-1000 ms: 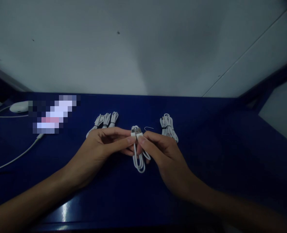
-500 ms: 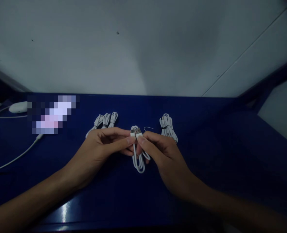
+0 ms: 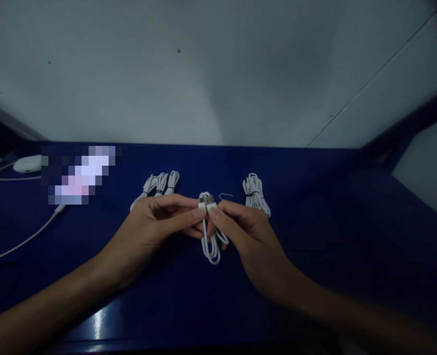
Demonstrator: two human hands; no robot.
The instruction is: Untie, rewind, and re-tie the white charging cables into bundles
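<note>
Between my two hands is a white USB cable point(image 3: 213, 251), folded into loops that hang below my fingers. Its two metal plugs sit side by side at the top, pointing away from me. My left hand point(image 3: 154, 222) pinches the left plug between thumb and fingers. The right plug, a wider USB one, is gripped by my right hand point(image 3: 251, 234). Some of the loops are hidden behind my fingers. A short thin white tie point(image 3: 226, 195) lies on the blue table just beyond my right fingertips.
Several coiled white cables point(image 3: 161, 183) with dark ties lie beyond my left hand, and more bundled cables point(image 3: 255, 192) beyond my right. At left are a pixelated bright device point(image 3: 83, 175), a cord point(image 3: 29, 244) and a white rounded object point(image 3: 26, 163). A pale wall point(image 3: 148, 88) rises behind the blue table point(image 3: 203, 310).
</note>
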